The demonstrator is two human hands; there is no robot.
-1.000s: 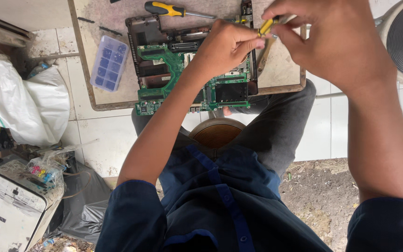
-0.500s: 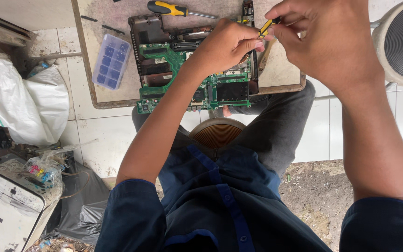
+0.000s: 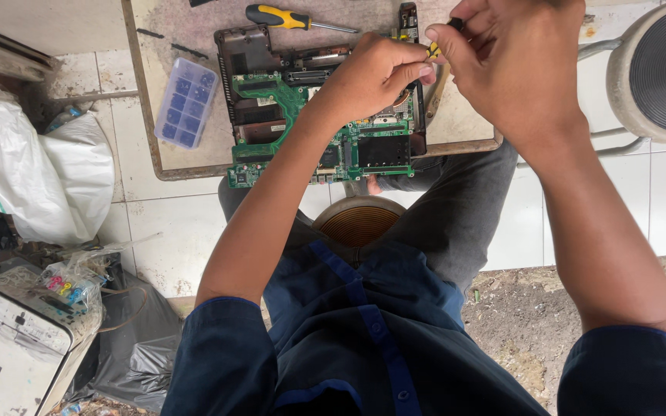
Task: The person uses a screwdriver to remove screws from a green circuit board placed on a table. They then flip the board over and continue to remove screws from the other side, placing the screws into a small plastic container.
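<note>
Organizer: blue compartment box lies left on table.
Board: green circuit board sits mid-table, unmoved.
Left hand: grip pinching screwdriver tip.
Right hand: grip around small yellow screwdriver, now raised slightly higher above board.

A worker in a dark navy short-sleeved shirt with a brighter blue button placket. Grey trousers cover the legs; forearms are bare.
</note>
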